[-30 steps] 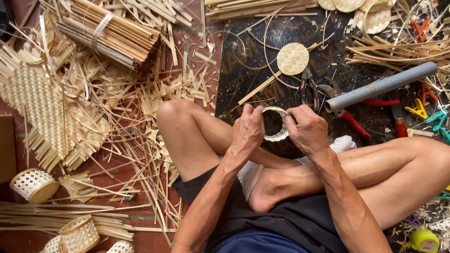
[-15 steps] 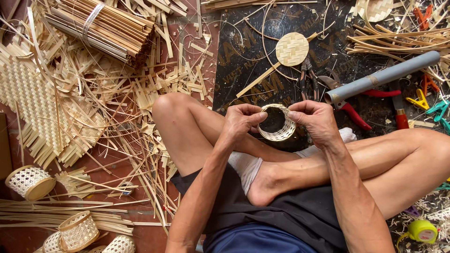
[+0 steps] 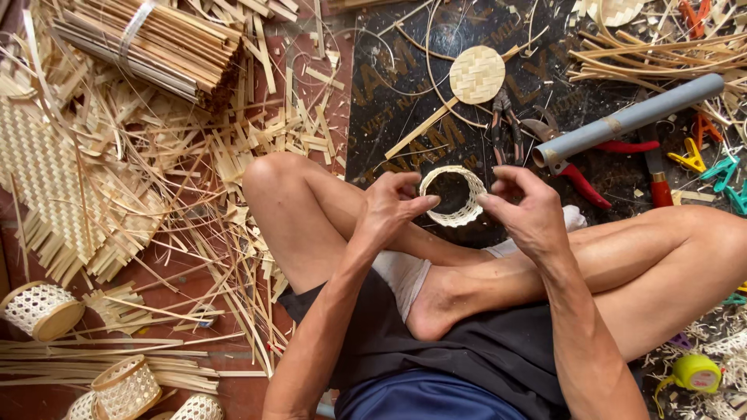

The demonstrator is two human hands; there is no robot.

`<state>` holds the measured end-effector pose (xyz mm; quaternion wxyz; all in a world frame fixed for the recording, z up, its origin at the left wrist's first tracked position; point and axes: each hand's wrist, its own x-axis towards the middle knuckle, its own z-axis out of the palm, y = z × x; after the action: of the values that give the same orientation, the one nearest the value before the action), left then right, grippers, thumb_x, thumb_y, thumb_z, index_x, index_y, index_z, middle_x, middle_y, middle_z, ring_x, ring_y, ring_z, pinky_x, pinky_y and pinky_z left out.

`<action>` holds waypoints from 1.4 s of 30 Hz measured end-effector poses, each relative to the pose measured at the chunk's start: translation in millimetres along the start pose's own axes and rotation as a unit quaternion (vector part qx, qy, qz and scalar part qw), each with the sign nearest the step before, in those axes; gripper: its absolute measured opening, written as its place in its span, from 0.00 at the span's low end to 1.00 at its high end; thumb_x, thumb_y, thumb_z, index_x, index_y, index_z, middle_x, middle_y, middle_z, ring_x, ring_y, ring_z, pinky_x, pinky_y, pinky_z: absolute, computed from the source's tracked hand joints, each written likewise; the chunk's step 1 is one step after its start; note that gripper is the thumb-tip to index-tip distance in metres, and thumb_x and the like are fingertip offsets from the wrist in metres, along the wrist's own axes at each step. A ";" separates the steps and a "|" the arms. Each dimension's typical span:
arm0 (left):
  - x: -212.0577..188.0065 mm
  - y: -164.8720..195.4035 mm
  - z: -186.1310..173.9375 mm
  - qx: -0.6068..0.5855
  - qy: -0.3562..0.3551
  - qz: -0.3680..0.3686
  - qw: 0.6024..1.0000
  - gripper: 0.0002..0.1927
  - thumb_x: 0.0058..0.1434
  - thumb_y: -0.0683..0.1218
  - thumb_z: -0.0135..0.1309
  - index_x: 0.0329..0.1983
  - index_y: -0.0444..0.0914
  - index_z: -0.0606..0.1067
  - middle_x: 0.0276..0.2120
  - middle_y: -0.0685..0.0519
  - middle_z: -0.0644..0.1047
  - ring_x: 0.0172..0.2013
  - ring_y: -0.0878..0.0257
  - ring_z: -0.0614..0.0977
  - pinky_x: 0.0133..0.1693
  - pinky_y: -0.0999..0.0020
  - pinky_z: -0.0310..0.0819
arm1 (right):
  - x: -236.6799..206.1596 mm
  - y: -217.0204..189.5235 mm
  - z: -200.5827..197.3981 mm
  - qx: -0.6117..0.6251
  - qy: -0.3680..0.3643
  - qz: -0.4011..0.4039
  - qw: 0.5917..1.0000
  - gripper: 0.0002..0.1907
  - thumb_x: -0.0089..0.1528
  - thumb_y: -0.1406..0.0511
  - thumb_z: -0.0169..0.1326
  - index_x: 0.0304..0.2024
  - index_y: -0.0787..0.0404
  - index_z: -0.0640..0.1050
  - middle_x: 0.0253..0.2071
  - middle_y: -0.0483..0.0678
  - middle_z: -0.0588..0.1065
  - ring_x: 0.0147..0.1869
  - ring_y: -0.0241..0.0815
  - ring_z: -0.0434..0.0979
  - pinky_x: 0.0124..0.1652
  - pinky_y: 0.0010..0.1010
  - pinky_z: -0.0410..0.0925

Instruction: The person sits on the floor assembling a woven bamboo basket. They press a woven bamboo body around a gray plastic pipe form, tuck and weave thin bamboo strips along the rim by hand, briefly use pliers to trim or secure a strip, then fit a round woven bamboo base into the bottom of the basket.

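At frame centre, left hand (image 3: 394, 204) and right hand (image 3: 523, 208) grip an open woven ring (image 3: 454, 195), bottomless unlike the baskets (image 3: 40, 309) lower left.

Pale woven ring (image 3: 454, 196), grey pipe (image 3: 629, 120), red-handled pliers (image 3: 585, 166).

Sitting cross-legged, both forearms reaching forward over the knees; left hand (image 3: 393, 206) and right hand (image 3: 527, 208) facing each other, fingers curling inward, fingertips pinching, wrists bending slightly down.
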<state>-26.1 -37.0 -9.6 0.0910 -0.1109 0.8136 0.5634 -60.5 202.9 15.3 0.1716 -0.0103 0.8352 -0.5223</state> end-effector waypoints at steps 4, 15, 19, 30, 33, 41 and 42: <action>28.8 19.9 19.9 0.260 0.089 0.201 0.940 0.13 0.49 0.43 0.59 0.38 0.34 0.76 0.35 0.43 0.76 0.37 0.43 0.80 0.35 0.49 0.77 | 33.9 -22.2 22.9 -0.289 -0.001 -0.087 0.954 0.25 0.52 0.62 0.67 0.50 0.63 0.79 0.39 0.56 0.77 0.42 0.57 0.80 0.40 0.48 0.73; 40.1 5.3 42.7 0.296 0.021 0.093 0.950 0.07 0.56 0.37 0.50 0.38 0.32 0.71 0.39 0.35 0.77 0.34 0.36 0.82 0.34 0.44 0.78 | 49.5 -7.2 41.0 -0.459 -0.055 0.008 0.887 0.12 0.57 0.70 0.55 0.43 0.66 0.74 0.44 0.63 0.77 0.45 0.67 0.80 0.42 0.57 0.72; 47.1 4.7 41.1 0.286 0.018 0.098 0.953 0.08 0.58 0.38 0.49 0.41 0.34 0.73 0.38 0.36 0.78 0.36 0.36 0.82 0.37 0.45 0.77 | 57.6 -13.5 33.8 -0.422 -0.051 0.012 0.905 0.08 0.62 0.69 0.51 0.43 0.64 0.75 0.44 0.61 0.78 0.47 0.69 0.79 0.45 0.59 0.70; 50.2 -5.0 42.4 0.241 0.017 0.101 0.965 0.15 0.60 0.40 0.47 0.44 0.41 0.82 0.40 0.41 0.80 0.40 0.42 0.83 0.44 0.48 0.77 | 67.7 -21.4 33.4 -0.386 -0.102 0.085 0.913 0.15 0.59 0.70 0.51 0.48 0.57 0.80 0.48 0.59 0.79 0.54 0.62 0.79 0.51 0.52 0.70; 51.6 -4.6 41.4 0.239 0.022 0.119 0.964 0.16 0.60 0.39 0.46 0.46 0.41 0.82 0.41 0.41 0.80 0.40 0.42 0.83 0.43 0.48 0.77 | 70.1 -21.1 33.3 -0.387 -0.101 0.083 0.913 0.16 0.59 0.70 0.51 0.49 0.57 0.80 0.48 0.59 0.79 0.54 0.62 0.79 0.52 0.52 0.70; 51.0 -6.8 36.4 0.228 0.011 0.147 0.962 0.19 0.61 0.38 0.44 0.51 0.41 0.81 0.41 0.39 0.79 0.39 0.40 0.82 0.42 0.48 0.77 | 73.6 -21.9 35.4 -0.395 -0.109 0.088 0.908 0.17 0.58 0.70 0.52 0.49 0.58 0.81 0.46 0.63 0.79 0.53 0.65 0.79 0.51 0.53 0.71; 51.0 -6.5 37.4 0.229 0.011 0.143 0.963 0.18 0.62 0.39 0.44 0.49 0.41 0.81 0.41 0.39 0.79 0.39 0.40 0.83 0.42 0.47 0.77 | 74.6 -22.3 35.1 -0.397 -0.113 0.093 0.906 0.16 0.58 0.70 0.52 0.48 0.58 0.82 0.46 0.64 0.79 0.53 0.65 0.79 0.50 0.53 0.71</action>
<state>-72.3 -8.1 -42.4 0.0231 0.0240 0.9291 0.3682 -123.8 147.6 0.3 0.2945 -0.0589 0.9457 -0.1242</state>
